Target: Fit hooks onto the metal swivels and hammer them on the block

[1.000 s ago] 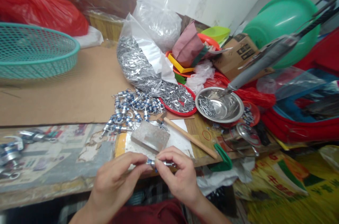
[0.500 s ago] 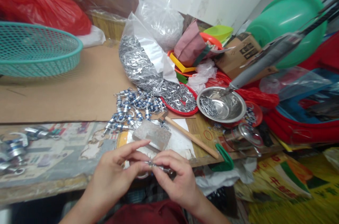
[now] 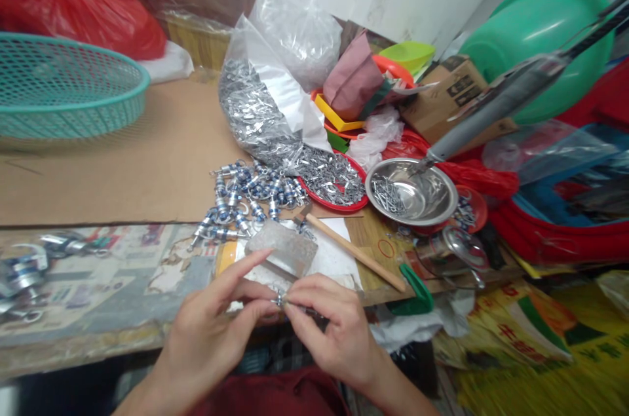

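Observation:
Between my two hands is a small shiny metal fitting, mostly covered by the fingertips. My left hand pinches one side of it with thumb and fingers, the index finger lifted and straight. My right hand is closed on the other side, thumb against fingers. Just beyond them lies a grey metal block on white paper. A hammer with a wooden handle rests to its right. Behind the block spreads a pile of silver and blue metal fittings.
A red tray of small metal clips and a steel bowl of pins stand behind the hammer. A clear bag of clips leans there. At left are more fittings and a turquoise basket. A grey tool arm slants in from the right.
My hands remain together at the table's front edge. The left index finger has lifted slightly, and the held fitting has turned a little between the fingers. The view has shifted slightly.

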{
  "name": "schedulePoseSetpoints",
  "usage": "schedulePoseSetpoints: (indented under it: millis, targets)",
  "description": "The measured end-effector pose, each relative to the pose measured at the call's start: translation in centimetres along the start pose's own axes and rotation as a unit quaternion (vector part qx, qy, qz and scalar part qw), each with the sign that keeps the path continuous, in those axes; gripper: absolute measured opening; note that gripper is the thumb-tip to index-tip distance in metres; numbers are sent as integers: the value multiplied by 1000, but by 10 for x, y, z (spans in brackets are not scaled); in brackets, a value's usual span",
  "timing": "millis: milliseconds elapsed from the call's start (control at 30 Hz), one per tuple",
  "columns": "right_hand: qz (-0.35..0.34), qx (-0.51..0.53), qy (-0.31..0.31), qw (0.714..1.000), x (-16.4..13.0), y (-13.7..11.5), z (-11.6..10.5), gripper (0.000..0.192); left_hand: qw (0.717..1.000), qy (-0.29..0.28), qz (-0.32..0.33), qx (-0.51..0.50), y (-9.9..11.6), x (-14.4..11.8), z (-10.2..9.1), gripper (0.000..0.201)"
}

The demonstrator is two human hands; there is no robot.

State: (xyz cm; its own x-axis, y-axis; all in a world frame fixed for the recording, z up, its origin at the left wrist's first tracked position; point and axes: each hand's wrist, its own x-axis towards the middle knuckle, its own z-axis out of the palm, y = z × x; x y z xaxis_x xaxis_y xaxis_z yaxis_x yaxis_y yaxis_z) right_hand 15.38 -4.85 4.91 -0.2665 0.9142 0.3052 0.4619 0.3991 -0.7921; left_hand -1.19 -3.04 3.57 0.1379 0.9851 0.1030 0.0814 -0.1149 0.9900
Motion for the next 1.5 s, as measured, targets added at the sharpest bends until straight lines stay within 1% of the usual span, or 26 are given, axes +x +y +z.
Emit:
schedulePoseSetpoints:
  millis: [167, 267, 367, 433, 567, 667, 733, 800, 900, 1033, 1167, 1267, 1333, 1400, 1500]
  targets:
    - [4, -38, -55, 998, 1, -5, -5, 18, 998, -32, 48, 23, -8, -1, -4, 43]
    - [11, -56, -70, 996, 2, -7, -5, 19, 998, -12, 54, 44, -7, -1, -4, 41]
    - [3, -60, -72, 996, 1, -6, -5, 19, 998, 15, 36, 57, -2, 1, -3, 38]
    - [-7, -55, -69, 996, 1, -4, -5, 19, 998, 16, 17, 53, 2, 3, -3, 36]
    - [-28, -30, -65, 997, 0, 0, -5, 19, 999, -20, -27, 20, 3, 7, -4, 39]
    - [-15, 19, -53, 998, -1, 2, -5, 18, 996, -50, -76, -11, 3, 8, -6, 45]
    - [0, 55, -46, 997, -1, 3, -5, 16, 994, -61, -93, -14, 4, 9, -7, 45]
    - [5, 75, -46, 996, -2, 4, -4, 15, 993, -66, -100, -10, 6, 8, -8, 44]
    - [-5, 71, -50, 996, -2, 5, -4, 15, 993, -66, -97, -9, 9, 7, -7, 43]
    - [-6, 81, -47, 996, -2, 5, -5, 15, 996, -32, -82, -5, 9, 5, -3, 41]
    - [22, 76, -37, 996, -3, 1, -3, 12, 996, -12, -93, -14, 9, 7, 1, 45]
    - [50, 89, -5, 995, -2, -1, 1, 6, 992, -32, -118, -22, 13, 10, 3, 49]
    - [78, 117, 14, 990, -3, -1, 5, 6, 989, -48, -136, -23, 16, 13, 4, 51]
    - [126, 178, 15, 976, -3, 1, 8, 10, 985, -61, -156, -37, 17, 16, 3, 55]
    - [205, 295, 13, 933, -3, 5, 11, 16, 970, -64, -204, -113, 17, 14, 3, 59]
